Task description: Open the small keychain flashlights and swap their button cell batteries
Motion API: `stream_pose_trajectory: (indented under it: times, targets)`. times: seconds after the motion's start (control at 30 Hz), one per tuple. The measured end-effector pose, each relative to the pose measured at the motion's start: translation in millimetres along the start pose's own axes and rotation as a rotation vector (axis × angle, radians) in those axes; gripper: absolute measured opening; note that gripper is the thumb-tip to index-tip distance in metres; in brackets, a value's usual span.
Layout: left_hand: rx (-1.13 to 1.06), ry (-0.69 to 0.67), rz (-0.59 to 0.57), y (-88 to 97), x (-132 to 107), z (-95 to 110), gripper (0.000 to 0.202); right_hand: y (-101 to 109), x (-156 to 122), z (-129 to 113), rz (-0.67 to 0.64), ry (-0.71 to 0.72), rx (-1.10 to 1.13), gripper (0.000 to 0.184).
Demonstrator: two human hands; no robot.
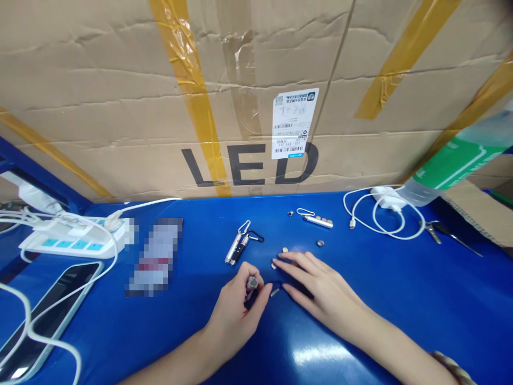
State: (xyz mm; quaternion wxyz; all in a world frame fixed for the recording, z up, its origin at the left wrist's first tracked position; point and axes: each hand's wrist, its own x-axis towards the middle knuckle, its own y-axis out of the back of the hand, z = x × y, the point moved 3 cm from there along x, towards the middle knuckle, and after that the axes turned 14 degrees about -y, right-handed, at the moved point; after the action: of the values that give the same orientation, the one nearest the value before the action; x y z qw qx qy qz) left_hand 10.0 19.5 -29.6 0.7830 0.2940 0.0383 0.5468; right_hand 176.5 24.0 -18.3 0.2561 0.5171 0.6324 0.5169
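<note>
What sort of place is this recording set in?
Probably a small assembly or packing bench: a blue worktable against a taped cardboard carton marked LED, keychain torches and loose button cells laid out, the left hand pinching a small metal cylinder.

Bright overhead light; glare on blue table (316,347); edges warped.

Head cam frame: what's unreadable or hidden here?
Flat item beside the power strip: pixelated blur, head view.
Small metal cylinder: mostly covered by left hand, head view.
Table under right hand: hidden by the palm.
Phone: cut off by the left edge.
Label print on the carton: too small.
</note>
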Motion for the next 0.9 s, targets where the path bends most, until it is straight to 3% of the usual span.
stream_pose_trajectory:
  times: [0.37, 0.57, 0.67, 0.8, 0.9]
  targets:
    - [-0.012, -0.123, -0.059, 3.5, 4.2, 7.7, 0.022, -1.3, -0.8, 6.5, 0.102, 0.046, -0.047, 0.024]
    - [-0.053, -0.091, -0.076, 3.6, 1.3, 8.1, 0.014, -1.3, -1.2, 6.2, 0.161, 0.069, -0.086, 0.029]
    - [-0.044, -0.138, -0.106, 1.9, -2.3, 4.6, 0.006, -0.9, -1.3, 5.8, 0.156, 0.064, -0.072, 0.028]
    - [0.018, -0.263, -0.173, 0.2, -3.9, 3.7, 0.005, 4.2, -1.7, 2.7, 0.136, 0.036, 0.105, 0.019]
    - [0.059, -0.314, -0.222, -0.8, -2.3, 6.4, 0.01, 14.6, -3.6, -4.7, 0.207, 0.013, 0.344, 0.014]
